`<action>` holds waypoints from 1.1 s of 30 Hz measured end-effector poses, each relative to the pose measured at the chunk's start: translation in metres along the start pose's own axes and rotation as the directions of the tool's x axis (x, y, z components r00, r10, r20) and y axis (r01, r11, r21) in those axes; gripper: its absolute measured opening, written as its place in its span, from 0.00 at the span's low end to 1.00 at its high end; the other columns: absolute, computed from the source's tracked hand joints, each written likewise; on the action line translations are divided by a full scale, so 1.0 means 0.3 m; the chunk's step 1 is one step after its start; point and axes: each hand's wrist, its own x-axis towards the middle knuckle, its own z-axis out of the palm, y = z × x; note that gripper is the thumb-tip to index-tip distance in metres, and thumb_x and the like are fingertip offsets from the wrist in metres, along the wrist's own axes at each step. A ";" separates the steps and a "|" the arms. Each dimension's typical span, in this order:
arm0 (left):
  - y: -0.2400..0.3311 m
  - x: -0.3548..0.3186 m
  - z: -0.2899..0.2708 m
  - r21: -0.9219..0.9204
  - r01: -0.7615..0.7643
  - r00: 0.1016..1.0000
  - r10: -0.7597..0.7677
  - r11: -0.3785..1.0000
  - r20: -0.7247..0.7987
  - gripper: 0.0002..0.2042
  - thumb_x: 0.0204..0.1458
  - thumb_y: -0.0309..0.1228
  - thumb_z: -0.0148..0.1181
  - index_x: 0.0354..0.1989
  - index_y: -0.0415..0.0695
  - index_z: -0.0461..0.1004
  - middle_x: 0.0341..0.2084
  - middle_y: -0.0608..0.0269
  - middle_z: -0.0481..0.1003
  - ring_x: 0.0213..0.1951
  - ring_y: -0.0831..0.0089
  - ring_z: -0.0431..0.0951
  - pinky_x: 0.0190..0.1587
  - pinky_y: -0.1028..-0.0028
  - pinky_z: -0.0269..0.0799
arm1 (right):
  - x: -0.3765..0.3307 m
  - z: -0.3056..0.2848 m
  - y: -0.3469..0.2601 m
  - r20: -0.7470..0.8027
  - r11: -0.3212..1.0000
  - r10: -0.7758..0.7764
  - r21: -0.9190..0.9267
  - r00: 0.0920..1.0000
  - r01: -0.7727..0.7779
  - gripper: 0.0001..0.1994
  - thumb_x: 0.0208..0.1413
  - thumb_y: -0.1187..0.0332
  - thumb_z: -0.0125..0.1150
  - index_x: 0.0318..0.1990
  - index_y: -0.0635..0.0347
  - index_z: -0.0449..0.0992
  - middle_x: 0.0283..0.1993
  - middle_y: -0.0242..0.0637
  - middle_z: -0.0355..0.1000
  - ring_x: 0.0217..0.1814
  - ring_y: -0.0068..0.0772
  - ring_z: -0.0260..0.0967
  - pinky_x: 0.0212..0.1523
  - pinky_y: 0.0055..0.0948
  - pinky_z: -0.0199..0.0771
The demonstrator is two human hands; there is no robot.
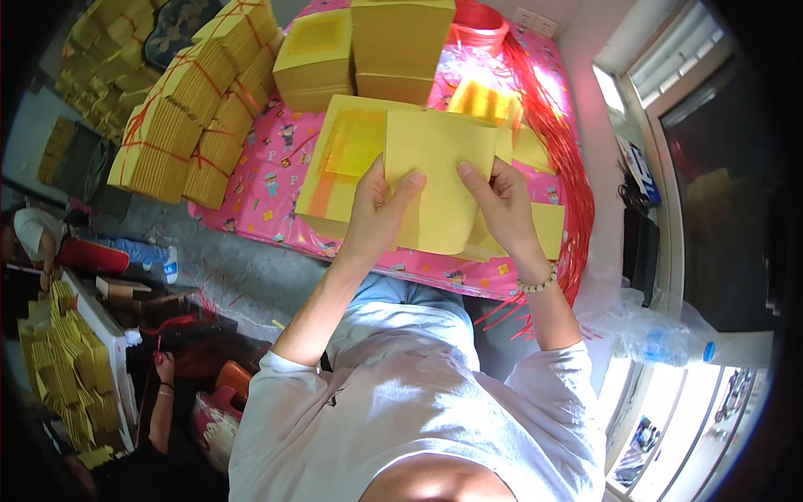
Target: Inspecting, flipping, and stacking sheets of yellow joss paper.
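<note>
Between my hands stands a sheaf of plain yellow paper [439, 180], raised over the table and slightly curled at its lower edge. My left hand [383, 205] grips its left side, thumb on the near face and fingers behind. On the right edge my right hand [500, 201] pinches it in the same way, with a beaded bracelet at the wrist. How many sheets are held cannot be made out. Behind the sheaf, and partly hidden by it, lies a large yellow paper stack [322, 188] with a glossy yellow-orange panel on top. More yellow paper [545, 230] lies below my right hand.
A pink patterned cloth [276, 155] covers the table. Tall yellow stacks [314, 79] stand at the back; red-tied bundles [180, 109] line the left. Red strips [573, 184] hang along the right from a red basin [481, 35]. Another person's arm [161, 410] shows at lower left.
</note>
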 end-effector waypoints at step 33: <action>-0.057 0.064 0.153 0.117 0.262 0.927 -0.284 0.958 0.245 0.17 0.56 0.34 0.56 0.51 0.39 0.68 0.43 0.65 0.75 0.42 0.82 0.73 0.46 0.79 0.67 | -0.204 -0.203 -0.003 -0.071 0.958 0.287 0.044 0.955 -0.284 0.12 0.57 0.66 0.57 0.41 0.69 0.75 0.32 0.35 0.76 0.29 0.18 0.73 0.27 0.17 0.74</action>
